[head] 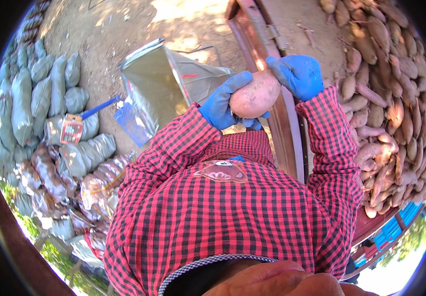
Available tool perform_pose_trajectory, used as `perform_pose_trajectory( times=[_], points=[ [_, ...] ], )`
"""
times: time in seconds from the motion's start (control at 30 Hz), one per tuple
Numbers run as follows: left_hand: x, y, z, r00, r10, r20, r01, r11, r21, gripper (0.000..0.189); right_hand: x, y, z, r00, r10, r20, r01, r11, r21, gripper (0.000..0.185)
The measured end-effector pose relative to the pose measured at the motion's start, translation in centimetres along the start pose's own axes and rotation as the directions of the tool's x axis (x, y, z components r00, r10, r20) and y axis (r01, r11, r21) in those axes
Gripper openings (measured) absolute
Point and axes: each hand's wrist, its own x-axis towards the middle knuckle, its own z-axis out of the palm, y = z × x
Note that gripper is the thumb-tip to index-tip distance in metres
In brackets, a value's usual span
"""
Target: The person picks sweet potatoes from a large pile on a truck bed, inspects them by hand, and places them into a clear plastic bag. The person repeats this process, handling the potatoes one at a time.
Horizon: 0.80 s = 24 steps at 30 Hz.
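A large pinkish sweet potato (254,95) is held up in front of my chest. My left hand (224,101), in a blue work glove, cups it from the left and beneath, with fingertips showing under it. At its upper right end, my right hand (297,77), gloved in blue too, has its fingers curled and its thumb against the skin. What lies inside those curled fingers is hidden. Just beyond my left hand, a grey-green woven sack (150,85) gapes wide above the dirt ground.
Loose sweet potatoes (398,111) form a big heap on the right, behind a reddish metal rail (268,74). Filled green sacks (22,107) and clear bags (101,181) crowd the left. A small box (71,128) and a blue bar (100,107) rest there.
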Motion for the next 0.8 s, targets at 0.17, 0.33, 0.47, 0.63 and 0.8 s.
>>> perform_pose_trajectory(
  times=[0.17, 0.33, 0.47, 0.63, 0.8],
  points=[
    [-6.9, 0.0, -0.1, 0.959, 0.282, 0.016, -0.265, 0.917, -0.299, 0.082, 3.4, -1.5, 7.0, 0.863, 0.426, 0.272, -0.348, 0.111, 0.931, 0.048],
    [-11.0, 1.6, -1.6, 0.642, 0.672, -0.369, -0.706, 0.706, 0.057, 0.079, 1.2, -11.7, 14.2, 0.943, 0.247, 0.225, -0.288, 0.259, 0.922, 0.053],
    [-12.3, 1.0, -4.2, 0.444, 0.794, -0.416, -0.731, 0.589, 0.344, 0.071, -1.0, -15.7, 20.3, 0.956, 0.250, 0.155, -0.238, 0.348, 0.907, 0.061],
    [-16.4, -1.7, -8.2, 0.388, 0.727, -0.566, -0.627, 0.659, 0.416, 0.060, -3.5, -13.9, 24.9, 0.741, 0.196, 0.643, -0.657, 0.414, 0.630, 0.030],
    [-18.4, -5.2, -11.2, 0.357, 0.597, -0.718, -0.649, 0.711, 0.269, 0.062, -3.3, -13.5, 24.2, 0.683, -0.103, 0.723, -0.071, 0.976, 0.207, 0.030]
  ],
)
